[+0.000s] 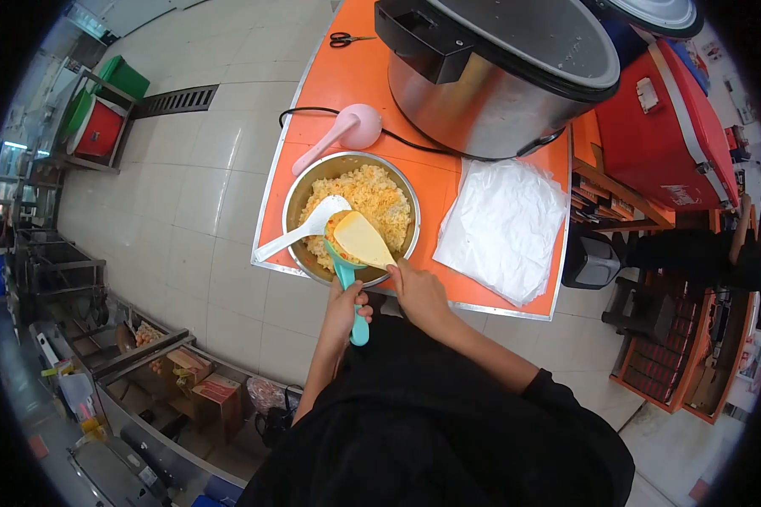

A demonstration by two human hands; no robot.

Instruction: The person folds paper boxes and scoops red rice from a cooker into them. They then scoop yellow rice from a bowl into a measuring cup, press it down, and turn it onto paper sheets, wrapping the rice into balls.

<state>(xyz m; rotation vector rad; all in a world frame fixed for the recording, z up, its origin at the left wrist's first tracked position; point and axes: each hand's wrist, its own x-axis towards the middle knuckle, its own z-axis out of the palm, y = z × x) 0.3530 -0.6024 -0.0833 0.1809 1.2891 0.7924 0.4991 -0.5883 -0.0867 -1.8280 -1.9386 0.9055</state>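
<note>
Left fingers [364,310] grip a turquoise scoop [346,275], right fingers [396,275] a spatula [361,238]; cooler lettering [681,195] unreadable.

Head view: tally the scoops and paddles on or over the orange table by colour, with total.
Teal scoop: 1
Pale yellow paddle: 1
White paddle: 1
Pink scoop: 1
Total: 4
</note>
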